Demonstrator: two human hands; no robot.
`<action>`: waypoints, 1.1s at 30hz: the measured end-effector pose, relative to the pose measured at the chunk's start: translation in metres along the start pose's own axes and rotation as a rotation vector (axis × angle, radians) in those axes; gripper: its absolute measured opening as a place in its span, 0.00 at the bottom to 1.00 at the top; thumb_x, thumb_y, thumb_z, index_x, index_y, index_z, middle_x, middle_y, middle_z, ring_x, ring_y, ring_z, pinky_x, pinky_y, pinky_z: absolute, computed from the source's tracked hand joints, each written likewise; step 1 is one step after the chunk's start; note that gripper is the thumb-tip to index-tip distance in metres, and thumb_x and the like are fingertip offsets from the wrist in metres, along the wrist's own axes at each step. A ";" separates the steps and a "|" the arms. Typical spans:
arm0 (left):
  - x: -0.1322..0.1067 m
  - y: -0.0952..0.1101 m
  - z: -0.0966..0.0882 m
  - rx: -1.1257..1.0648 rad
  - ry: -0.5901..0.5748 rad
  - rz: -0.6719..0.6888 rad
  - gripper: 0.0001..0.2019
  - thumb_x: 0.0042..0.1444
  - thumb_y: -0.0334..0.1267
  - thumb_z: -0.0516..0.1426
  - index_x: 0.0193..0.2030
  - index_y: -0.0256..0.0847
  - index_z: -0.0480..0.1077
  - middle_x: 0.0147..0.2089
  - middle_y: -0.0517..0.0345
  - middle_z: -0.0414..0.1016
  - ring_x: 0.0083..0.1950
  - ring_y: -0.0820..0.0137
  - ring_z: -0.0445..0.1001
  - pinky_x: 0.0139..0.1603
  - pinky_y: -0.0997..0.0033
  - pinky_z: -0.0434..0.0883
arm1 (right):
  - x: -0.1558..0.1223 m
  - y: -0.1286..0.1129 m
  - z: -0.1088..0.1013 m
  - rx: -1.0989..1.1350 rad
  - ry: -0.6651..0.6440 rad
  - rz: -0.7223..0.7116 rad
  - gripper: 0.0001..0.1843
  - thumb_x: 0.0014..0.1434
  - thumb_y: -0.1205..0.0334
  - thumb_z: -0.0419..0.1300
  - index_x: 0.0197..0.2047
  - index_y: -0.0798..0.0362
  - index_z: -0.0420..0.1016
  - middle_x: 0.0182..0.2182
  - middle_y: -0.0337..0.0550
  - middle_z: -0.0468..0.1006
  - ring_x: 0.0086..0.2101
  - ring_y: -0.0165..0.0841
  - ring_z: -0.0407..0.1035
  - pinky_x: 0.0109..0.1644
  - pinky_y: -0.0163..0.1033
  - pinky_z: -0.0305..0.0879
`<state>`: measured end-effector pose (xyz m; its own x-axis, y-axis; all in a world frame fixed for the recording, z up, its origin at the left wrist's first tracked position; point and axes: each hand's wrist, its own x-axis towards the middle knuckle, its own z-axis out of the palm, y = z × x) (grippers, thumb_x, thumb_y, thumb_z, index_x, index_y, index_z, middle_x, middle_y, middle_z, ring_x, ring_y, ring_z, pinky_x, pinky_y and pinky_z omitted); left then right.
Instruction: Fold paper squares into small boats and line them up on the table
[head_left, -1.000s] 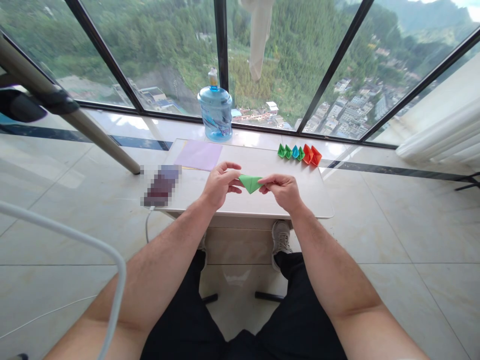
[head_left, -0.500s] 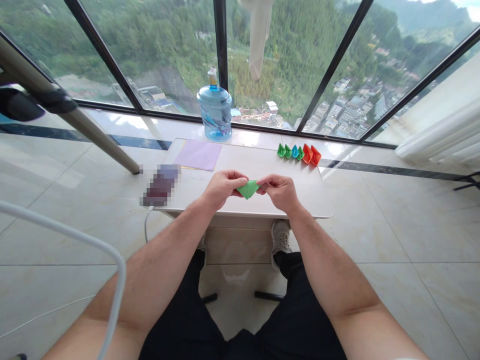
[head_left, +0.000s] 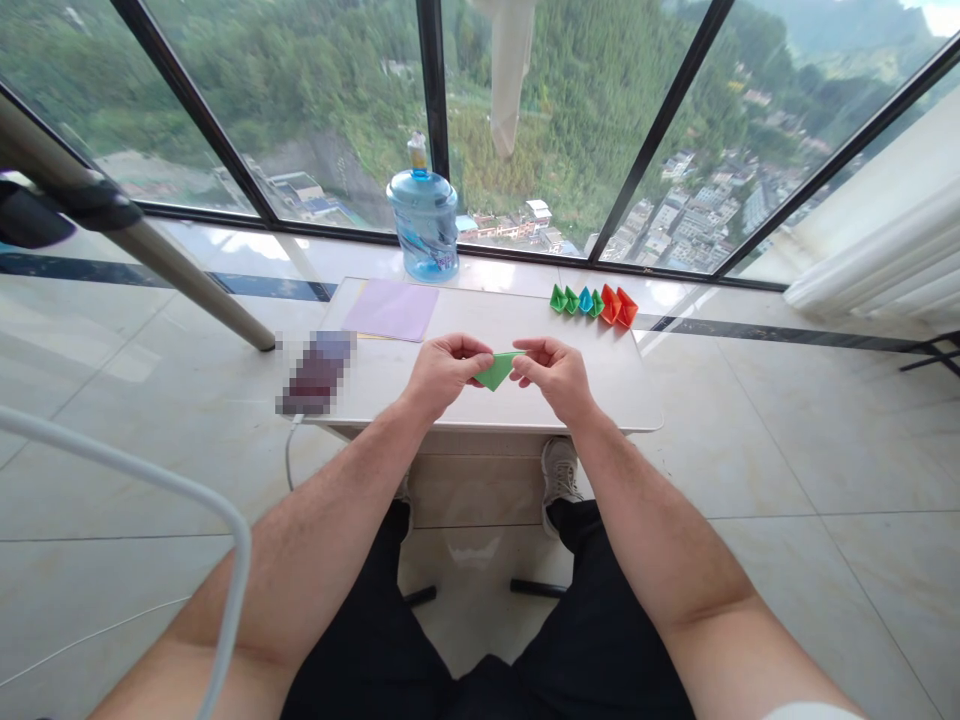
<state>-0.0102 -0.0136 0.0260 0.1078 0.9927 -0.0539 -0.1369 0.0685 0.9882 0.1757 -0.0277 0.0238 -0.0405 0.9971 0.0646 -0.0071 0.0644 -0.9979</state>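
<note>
A small folded green paper is held between both hands just above a low white table. My left hand pinches its left end with curled fingers. My right hand pinches its right end the same way. Only a small triangle of the paper shows between the fingertips. A row of several finished paper boats, green, blue and red, stands at the table's far right. A sheet of lilac paper lies flat at the far left.
A blue water jug stands on the sill behind the table, before tall windows. A blurred dark object with a cable lies on the table's left edge. A slanted pole crosses the left. My shoe shows under the table.
Both hands have drawn closer together, so less of the green paper shows and it looks narrower. The view has shifted slightly.
</note>
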 end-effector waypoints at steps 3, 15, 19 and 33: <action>0.000 -0.001 0.001 0.001 0.005 0.024 0.17 0.39 0.44 0.73 0.31 0.35 0.78 0.27 0.57 0.78 0.28 0.70 0.75 0.28 0.71 0.73 | 0.001 0.002 0.000 0.001 0.029 0.014 0.19 0.47 0.50 0.73 0.36 0.56 0.81 0.23 0.41 0.81 0.27 0.33 0.76 0.29 0.37 0.73; 0.000 -0.005 0.001 0.153 -0.032 0.033 0.14 0.41 0.44 0.72 0.31 0.36 0.81 0.29 0.54 0.81 0.31 0.69 0.76 0.36 0.69 0.73 | 0.002 0.006 0.004 -0.052 0.038 -0.016 0.16 0.50 0.51 0.71 0.33 0.56 0.82 0.23 0.42 0.81 0.25 0.31 0.75 0.28 0.36 0.71; -0.001 -0.003 0.000 0.192 -0.041 0.042 0.12 0.42 0.43 0.70 0.30 0.36 0.80 0.29 0.55 0.80 0.30 0.70 0.75 0.34 0.70 0.71 | 0.002 0.009 0.006 -0.072 0.052 -0.026 0.14 0.51 0.52 0.69 0.33 0.55 0.82 0.22 0.42 0.80 0.25 0.32 0.75 0.28 0.35 0.71; -0.002 -0.004 0.000 0.267 -0.099 0.107 0.18 0.45 0.51 0.70 0.30 0.37 0.80 0.27 0.54 0.80 0.28 0.69 0.75 0.31 0.71 0.70 | 0.000 0.013 0.010 -0.131 0.024 -0.072 0.15 0.50 0.50 0.70 0.33 0.54 0.81 0.23 0.39 0.79 0.25 0.30 0.71 0.29 0.36 0.67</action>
<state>-0.0097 -0.0161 0.0227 0.2037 0.9776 0.0539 0.1093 -0.0774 0.9910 0.1658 -0.0276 0.0113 -0.0203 0.9904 0.1371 0.1212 0.1385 -0.9829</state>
